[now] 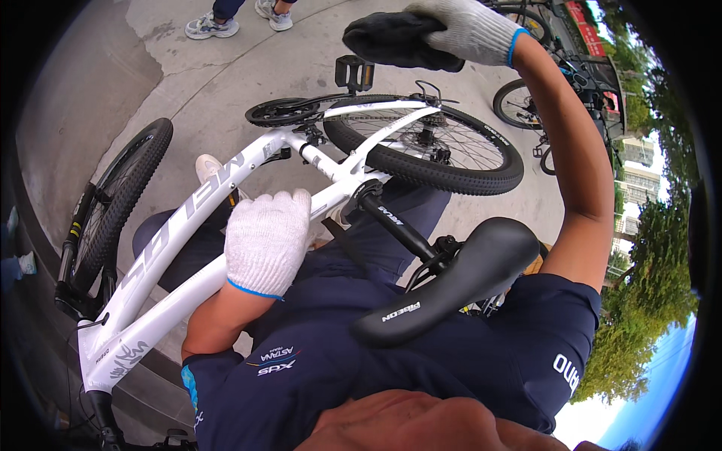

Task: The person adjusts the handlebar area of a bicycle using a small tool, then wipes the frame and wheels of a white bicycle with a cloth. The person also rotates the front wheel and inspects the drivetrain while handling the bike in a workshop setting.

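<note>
My left hand (269, 239), in a white knitted glove with a blue cuff, is closed around the top tube of a white bicycle frame (177, 225). The bicycle leans across my lap, its front wheel (124, 199) at the left and its rear wheel (444, 146) at the upper middle. Raised at the top, my gloved right hand (474, 31) grips a bunched black cloth (395, 41), apart from the bicycle. Below the cloth are the pedal (354, 74) and the chainring (282, 111). The black saddle (455, 282) on its seatpost (395, 222) lies before my chest.
Another person's shoes (212, 26) stand on the concrete ground (226, 64) at the top left. More bicycles (519, 104) are parked at the upper right, with trees (639, 301) beyond. A kerb-like step (162, 383) runs along the lower left.
</note>
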`<state>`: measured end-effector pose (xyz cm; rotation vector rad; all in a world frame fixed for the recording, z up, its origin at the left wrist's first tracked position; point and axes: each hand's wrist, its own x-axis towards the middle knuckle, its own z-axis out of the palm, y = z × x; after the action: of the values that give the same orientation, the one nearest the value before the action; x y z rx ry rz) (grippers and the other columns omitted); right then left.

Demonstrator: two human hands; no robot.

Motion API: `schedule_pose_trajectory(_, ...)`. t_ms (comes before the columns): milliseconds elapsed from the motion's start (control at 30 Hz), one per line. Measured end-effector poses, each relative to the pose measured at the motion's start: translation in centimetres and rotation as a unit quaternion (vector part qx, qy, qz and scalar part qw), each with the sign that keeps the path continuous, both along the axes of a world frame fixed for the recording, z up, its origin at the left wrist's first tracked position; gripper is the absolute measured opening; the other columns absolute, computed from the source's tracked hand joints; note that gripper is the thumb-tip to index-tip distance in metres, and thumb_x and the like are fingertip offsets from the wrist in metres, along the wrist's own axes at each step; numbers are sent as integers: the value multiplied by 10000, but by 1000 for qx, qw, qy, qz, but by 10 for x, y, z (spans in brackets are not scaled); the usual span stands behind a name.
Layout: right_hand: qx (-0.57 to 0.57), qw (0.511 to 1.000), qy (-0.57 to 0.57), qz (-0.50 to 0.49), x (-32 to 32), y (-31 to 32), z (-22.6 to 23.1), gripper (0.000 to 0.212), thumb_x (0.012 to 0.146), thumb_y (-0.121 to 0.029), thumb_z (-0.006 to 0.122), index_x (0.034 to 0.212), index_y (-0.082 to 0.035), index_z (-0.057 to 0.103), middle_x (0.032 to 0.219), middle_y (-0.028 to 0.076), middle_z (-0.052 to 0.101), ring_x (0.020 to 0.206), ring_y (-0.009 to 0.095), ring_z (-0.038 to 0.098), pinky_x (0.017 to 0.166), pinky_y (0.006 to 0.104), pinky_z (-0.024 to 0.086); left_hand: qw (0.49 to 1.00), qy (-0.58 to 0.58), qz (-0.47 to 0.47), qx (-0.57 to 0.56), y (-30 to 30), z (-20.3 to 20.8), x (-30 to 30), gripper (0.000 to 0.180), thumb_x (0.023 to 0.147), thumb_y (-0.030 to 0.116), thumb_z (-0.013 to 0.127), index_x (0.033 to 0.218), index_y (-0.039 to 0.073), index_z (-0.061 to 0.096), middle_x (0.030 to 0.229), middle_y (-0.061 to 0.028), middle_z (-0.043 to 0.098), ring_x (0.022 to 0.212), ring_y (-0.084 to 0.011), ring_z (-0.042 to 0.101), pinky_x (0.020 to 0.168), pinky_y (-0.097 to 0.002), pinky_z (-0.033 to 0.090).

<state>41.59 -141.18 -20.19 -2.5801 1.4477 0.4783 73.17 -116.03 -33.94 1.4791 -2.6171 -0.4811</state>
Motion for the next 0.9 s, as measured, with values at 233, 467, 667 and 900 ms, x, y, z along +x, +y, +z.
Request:
schedule_pose_trajectory(233,-3,950,171,-261,-236,122,12,542,845,-94,642,1381,-84,728,1203,261,774,1111,421,753,1011,485,596,1000,-18,-18,9,-4,2,-6,370,838,363,871,1035,120,673,863,-80,711,848,-278,738,747,-442,537)
schedule_pose_trajectory(467,21,988,-98,-120,-255,212,-48,509,833,-19,619,1316,-110,750,1177,198,795,1128,419,748,1002,484,590,998,-53,28,13,-7,8,-22,432,743,388,929,1049,125,775,879,-143,762,852,-366,763,781,-499,587)
schedule_pose_trajectory(667,113,896,185,-387,-355,148,-69,507,824,59,643,1266,-135,799,1181,138,822,1116,347,779,933,453,617,995,-86,39,14,-7,26,-45,452,783,442,894,1075,113,793,938,-172,790,924,-374,786,824,-484,602)
schedule_pose_trajectory(900,72,975,-12,-212,-349,171,-34,608,783,64,543,1302,-136,790,1172,155,818,1052,350,773,903,439,617,991,-123,55,24,-16,28,-51,407,892,433,777,1140,111,796,1006,-180,805,987,-378,785,854,-491,594)
